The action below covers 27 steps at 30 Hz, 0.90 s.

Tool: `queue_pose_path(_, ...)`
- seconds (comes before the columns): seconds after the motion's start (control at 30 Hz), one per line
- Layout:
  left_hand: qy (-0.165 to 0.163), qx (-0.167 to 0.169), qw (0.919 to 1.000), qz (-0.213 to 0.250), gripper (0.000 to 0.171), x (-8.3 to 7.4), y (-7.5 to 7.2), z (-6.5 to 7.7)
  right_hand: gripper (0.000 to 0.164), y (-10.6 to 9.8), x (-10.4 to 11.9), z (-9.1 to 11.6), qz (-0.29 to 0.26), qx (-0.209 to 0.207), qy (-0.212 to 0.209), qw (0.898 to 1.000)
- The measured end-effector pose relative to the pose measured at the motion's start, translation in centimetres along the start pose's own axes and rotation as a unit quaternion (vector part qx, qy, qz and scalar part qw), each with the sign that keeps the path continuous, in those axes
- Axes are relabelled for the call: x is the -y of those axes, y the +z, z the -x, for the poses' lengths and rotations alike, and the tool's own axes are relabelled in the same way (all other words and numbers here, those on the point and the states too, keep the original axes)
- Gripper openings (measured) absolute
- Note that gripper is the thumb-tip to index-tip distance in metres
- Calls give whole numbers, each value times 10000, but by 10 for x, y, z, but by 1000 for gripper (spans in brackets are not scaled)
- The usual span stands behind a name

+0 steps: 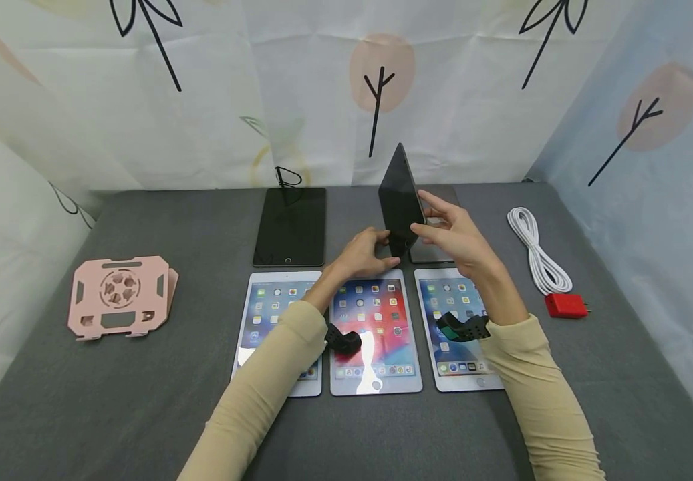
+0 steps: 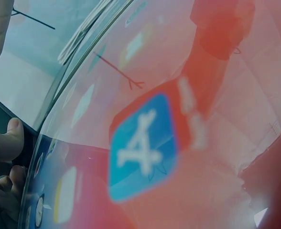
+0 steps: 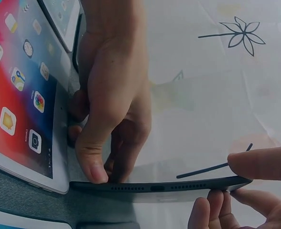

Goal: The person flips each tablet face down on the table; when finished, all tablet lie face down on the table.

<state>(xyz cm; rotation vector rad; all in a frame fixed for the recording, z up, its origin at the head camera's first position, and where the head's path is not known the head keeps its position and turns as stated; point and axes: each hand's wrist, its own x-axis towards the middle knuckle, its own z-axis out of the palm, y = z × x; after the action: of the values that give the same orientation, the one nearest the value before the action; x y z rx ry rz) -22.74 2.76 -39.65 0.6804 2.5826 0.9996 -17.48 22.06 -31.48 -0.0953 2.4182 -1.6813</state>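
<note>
We see the left hand (image 1: 365, 254) and the right hand (image 1: 456, 235) together grasping a dark tablet (image 1: 399, 199), which stands tilted on its edge above the grey table (image 1: 142, 394), in the middle and toward the far side. The left hand pinches its lower near corner, with the thumb on the edge, as the right wrist view shows beside the row of small speaker holes and the port. The right hand pinches the right edge between thumb and fingers. The screen of this tablet is black, and we can read no brand on it.

Just near of the hands lie three lit tablets in a row: the left lit tablet (image 1: 262, 314), the middle lit tablet (image 1: 376, 334) and the right lit tablet (image 1: 454, 314). Their screens show coloured app icons; the small labels under the icons are too blurred to read.

Another dark tablet lying flat (image 1: 291, 226) is at the far left of the hands. Behind the right hand a further flat device (image 1: 442, 200) is mostly hidden. A pink stand (image 1: 120, 296) lies well apart on the left. On the right we find a coiled white cable (image 1: 535, 250) and, just near of it, a red plug (image 1: 565, 305).
</note>
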Motion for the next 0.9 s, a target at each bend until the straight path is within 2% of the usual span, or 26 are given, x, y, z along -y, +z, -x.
queue_pose_path(0.53, 213, 157, 9995, 192, 74, 4, -2, 1, 68, 3, -1, -2, 32, -19, -174, 9998)
queue_pose_path(0.73, 320, 185, 9956, 862, 80, 8, -13, 5, 68, 4, -2, -3, 13, 17, -172, 9999)
queue_pose_path(0.9, 484, -104, 9889, 1400, 82, 8, -24, 8, 69, 7, -3, -4, -29, -6, -139, 9999)
